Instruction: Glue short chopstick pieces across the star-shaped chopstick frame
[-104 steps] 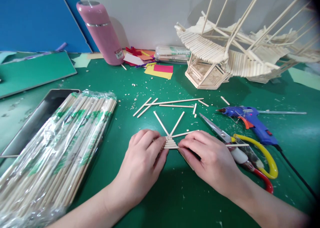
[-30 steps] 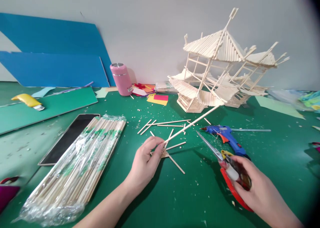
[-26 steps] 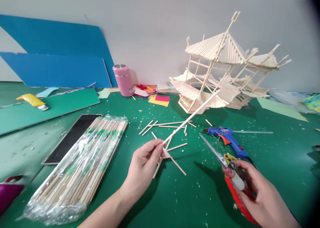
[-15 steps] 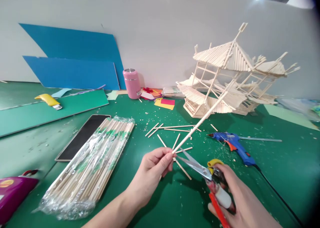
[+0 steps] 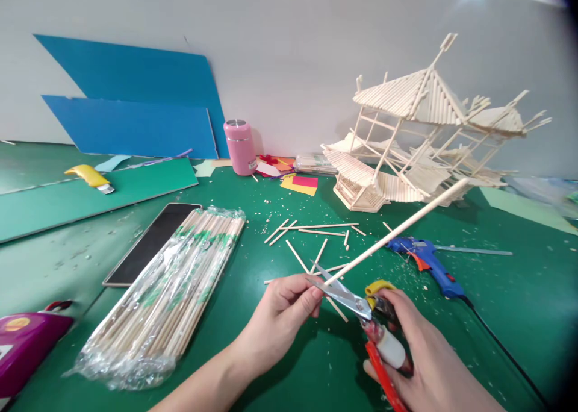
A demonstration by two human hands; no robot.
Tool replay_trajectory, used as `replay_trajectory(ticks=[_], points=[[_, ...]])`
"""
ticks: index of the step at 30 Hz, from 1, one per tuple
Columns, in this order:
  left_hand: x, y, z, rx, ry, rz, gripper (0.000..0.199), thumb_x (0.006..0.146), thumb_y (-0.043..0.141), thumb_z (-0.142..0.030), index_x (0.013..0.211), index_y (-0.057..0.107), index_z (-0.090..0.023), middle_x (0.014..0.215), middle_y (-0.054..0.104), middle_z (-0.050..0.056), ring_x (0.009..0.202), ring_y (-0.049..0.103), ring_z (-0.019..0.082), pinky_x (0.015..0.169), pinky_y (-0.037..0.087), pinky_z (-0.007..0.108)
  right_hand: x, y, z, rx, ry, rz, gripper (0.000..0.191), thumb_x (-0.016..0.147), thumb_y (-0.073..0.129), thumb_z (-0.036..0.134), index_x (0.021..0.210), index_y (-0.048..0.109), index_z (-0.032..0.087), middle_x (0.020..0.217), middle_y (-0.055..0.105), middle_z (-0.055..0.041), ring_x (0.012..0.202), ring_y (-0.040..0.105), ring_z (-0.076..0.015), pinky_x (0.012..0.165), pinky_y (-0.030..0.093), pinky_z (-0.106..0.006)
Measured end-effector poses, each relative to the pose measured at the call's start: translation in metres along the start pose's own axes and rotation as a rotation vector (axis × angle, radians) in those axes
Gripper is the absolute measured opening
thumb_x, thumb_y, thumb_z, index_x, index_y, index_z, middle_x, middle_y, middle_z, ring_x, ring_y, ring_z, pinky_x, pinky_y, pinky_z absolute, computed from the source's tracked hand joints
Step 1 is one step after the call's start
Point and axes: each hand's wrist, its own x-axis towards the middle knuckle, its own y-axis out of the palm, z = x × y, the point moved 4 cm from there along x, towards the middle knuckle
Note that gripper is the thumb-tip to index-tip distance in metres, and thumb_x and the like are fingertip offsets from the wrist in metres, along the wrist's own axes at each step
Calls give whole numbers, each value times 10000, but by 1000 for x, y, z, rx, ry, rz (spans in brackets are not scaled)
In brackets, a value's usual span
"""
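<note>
Between the thumb and fingers of my left hand [image 5: 284, 321] is the lower end of a thin wooden stick [image 5: 397, 232], which slants up to the right. My right hand [image 5: 424, 352] is closed around the red and yellow handles of a pair of scissors [image 5: 347, 296]. The scissor blades are parted and lie around the stick, right beside my left fingertips. Several short cut sticks [image 5: 320, 252] lie on the green table just beyond my hands, some partly hidden by them.
A plastic-wrapped bundle of sticks [image 5: 167, 291] overlaps a dark tablet-like slab [image 5: 149, 246] on the left. A blue glue gun [image 5: 428, 260] with a cord lies right. Behind stand a stick-built pavilion model [image 5: 406, 141] and a pink flask [image 5: 240, 148]. A yellow cutter [image 5: 88, 176] lies far left.
The stick has swung lower and to the right. The scissors have moved left, bringing their blades around the stick near my left fingers. The view has shifted slightly.
</note>
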Motion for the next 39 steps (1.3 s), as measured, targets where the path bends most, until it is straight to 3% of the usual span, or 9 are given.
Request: replay_trajectory(ticks=[8,14,21,25,31,35,39], points=[[-1,-1,-8,39,70,-40,260,800,515,-363,707,633,-151,560,482,-11,507,383,90,456,288,202,-4,5,2,102,44,5,537,662,588,301,1122,337,181,990,569,-95,800,620,-201,667,523,-281],[-1,-1,-13,115,169,1,232,829,480,-306,741,633,-155,609,517,6,535,419,100,480,322,203,-2,7,7,233,95,-5,458,672,557,253,1079,355,200,845,578,-39,619,604,-154,545,507,-262],[-2,-3,-15,180,216,-3,217,826,488,-257,693,633,-165,585,514,5,548,439,110,510,355,210,-5,10,4,193,65,-32,495,676,559,278,1116,350,185,859,601,-55,704,619,-189,623,505,-296],[-2,-2,-16,185,237,38,197,827,488,-238,735,649,-172,634,569,24,601,487,128,564,384,225,-4,7,6,128,37,-31,369,720,502,279,1056,384,185,811,612,-51,690,619,-191,599,492,-295],[-3,2,-20,164,231,107,210,838,472,-244,776,660,-172,752,632,59,673,540,155,624,406,248,-5,6,6,148,50,13,206,730,433,250,931,431,209,687,627,-29,573,605,-168,475,449,-248],[-4,3,-21,148,196,146,218,833,483,-270,780,669,-171,725,625,55,674,525,158,632,395,252,-9,9,0,106,46,28,258,710,447,259,962,450,204,717,655,-46,600,626,-188,481,462,-250],[-5,4,-16,-24,52,201,204,798,537,-323,757,684,-187,670,590,33,608,458,130,563,344,231,-10,8,-4,68,22,51,439,707,488,274,1123,408,161,811,665,-70,708,641,-211,577,504,-267]])
